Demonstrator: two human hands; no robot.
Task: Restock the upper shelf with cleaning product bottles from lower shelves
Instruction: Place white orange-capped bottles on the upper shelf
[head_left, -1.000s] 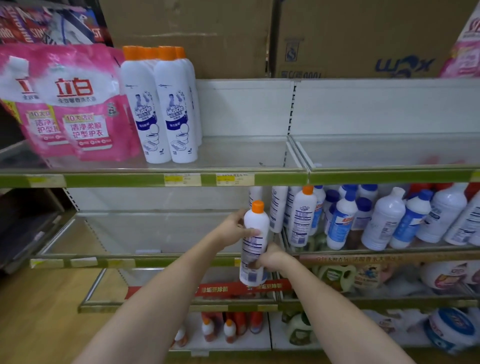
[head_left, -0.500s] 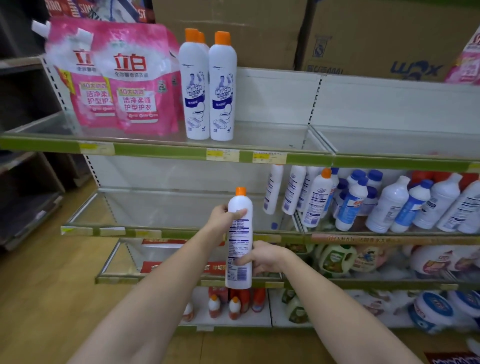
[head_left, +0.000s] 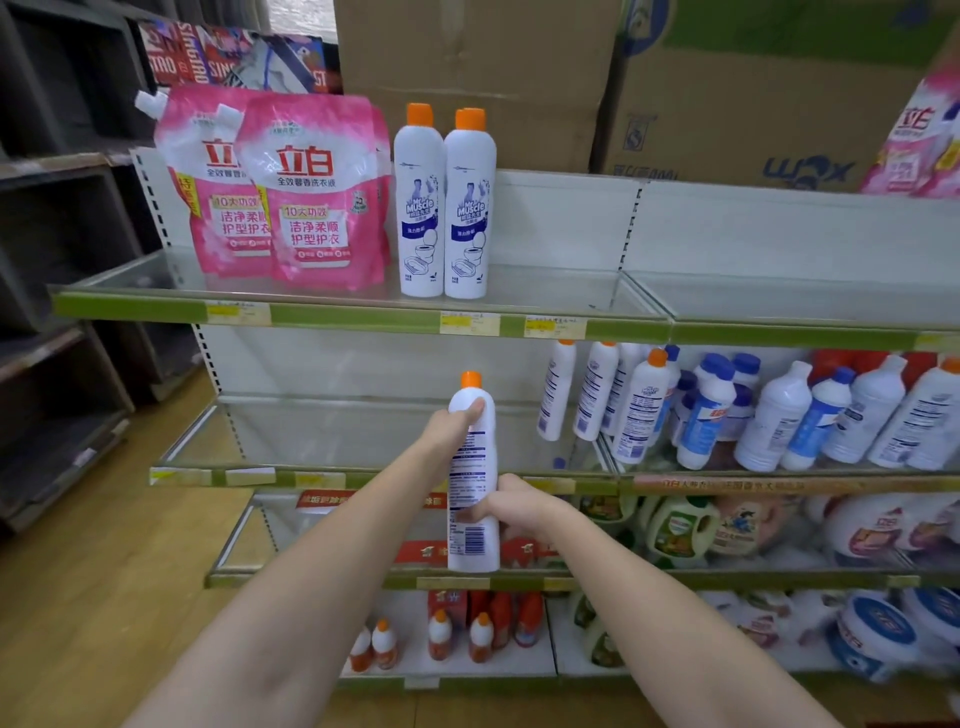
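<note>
While both hands hold one bottle, big brown boxes (head_left: 478, 67) sit high above the grip, on top of the shelves. Under them runs the upper shelf (head_left: 363, 314), well above the grip, with a green front edge and yellow price tags. Pink soap bags (head_left: 311, 192) stand on it, up and to the left of the grip. Just beside the bags stand two white bottles with orange caps (head_left: 444, 208), almost straight above the grip, upright and touching each other.

To the right of the grip, on the middle shelf (head_left: 779, 483), many white bottles (head_left: 769, 410) with blue or orange caps lean together. Below the grip, on the bottom shelf, stand small orange bottles (head_left: 457, 634).

At the grip itself is the held bottle (head_left: 472, 467). It is white with an orange cap, stands upright in the air in front of the middle shelf, and its back label faces the camera. The left hand (head_left: 449, 426) wraps around the top part, with the thumb pressed just under the cap. The right hand (head_left: 511, 506) wraps around the lower part, fingers curled across the label. Both hands are clamped on this bottle.
</note>
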